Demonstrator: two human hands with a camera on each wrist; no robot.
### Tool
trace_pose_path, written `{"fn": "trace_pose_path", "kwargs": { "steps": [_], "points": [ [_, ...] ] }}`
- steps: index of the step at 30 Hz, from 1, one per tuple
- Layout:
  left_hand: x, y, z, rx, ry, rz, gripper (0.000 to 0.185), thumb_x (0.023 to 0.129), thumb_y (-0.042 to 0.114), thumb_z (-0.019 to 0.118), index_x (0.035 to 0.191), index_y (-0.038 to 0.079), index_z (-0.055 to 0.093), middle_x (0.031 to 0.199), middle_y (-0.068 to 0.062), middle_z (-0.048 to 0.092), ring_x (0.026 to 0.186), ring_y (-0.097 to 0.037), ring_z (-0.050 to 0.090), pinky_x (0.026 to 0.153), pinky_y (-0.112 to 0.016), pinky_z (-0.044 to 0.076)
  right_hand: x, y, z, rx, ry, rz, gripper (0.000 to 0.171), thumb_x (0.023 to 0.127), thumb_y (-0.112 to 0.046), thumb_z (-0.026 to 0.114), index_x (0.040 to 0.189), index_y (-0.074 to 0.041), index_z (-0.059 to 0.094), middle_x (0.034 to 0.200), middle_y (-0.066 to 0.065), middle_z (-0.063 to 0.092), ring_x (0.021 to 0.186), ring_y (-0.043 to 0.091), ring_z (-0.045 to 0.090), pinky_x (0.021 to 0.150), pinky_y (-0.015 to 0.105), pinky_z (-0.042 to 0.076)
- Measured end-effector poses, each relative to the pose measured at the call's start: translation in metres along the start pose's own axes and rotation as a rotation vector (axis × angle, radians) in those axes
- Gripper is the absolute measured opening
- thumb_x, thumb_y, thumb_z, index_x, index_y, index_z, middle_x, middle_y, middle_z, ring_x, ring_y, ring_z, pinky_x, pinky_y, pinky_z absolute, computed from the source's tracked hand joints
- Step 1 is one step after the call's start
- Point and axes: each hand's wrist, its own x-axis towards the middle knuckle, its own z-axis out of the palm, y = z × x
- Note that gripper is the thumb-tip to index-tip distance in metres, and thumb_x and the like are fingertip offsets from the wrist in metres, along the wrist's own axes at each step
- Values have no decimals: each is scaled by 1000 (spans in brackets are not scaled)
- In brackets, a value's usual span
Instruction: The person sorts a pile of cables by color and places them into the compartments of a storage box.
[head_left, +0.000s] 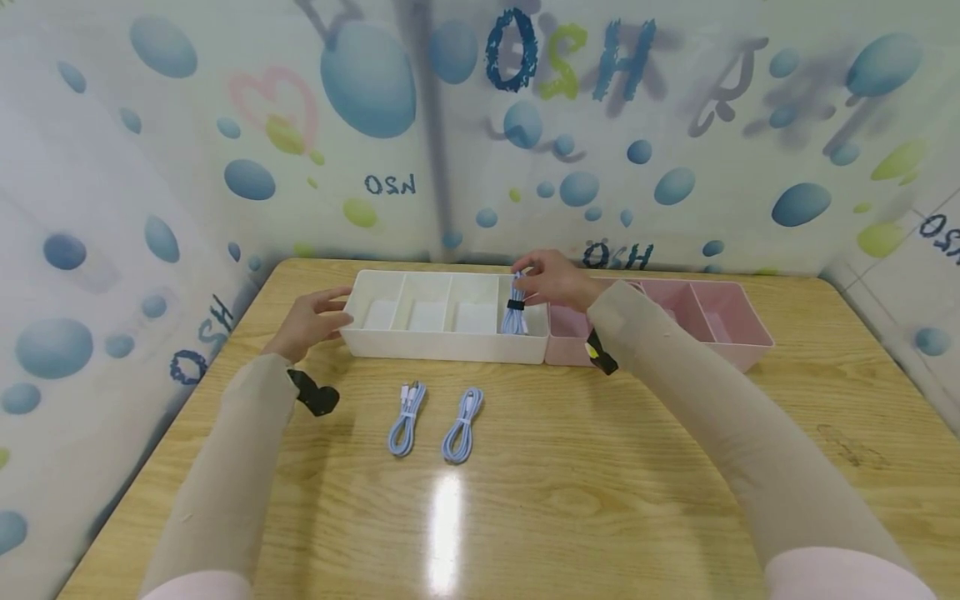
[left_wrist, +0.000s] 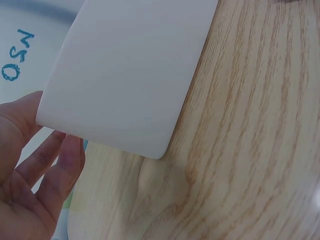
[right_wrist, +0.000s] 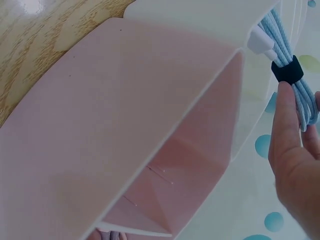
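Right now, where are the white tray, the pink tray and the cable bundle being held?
white tray (head_left: 450, 348): head view, front wall.
pink tray (head_left: 738, 321): head view, right end's rim.
cable bundle (head_left: 514, 318): head view, blue loops below its black strap.

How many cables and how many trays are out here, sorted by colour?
Light blue coiled cables: 3, one held over the white tray and two on the table
White trays: 1
Pink trays: 1
Total: 5
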Motion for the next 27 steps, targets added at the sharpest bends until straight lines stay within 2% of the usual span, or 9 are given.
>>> {"fn": "trace_pose_path", "kwargs": {
  "steps": [27],
  "points": [
    [-1, 1, -1, 7, -2, -8, 55, 89, 10, 51, 139, 8, 28, 132, -24, 36, 112, -34, 42, 85, -44, 42, 3, 4, 6, -68, -81, 21, 32, 87, -4, 54, 118, 2, 46, 107, 18, 50, 93, 29, 56, 78, 35, 48]
  ]
}}
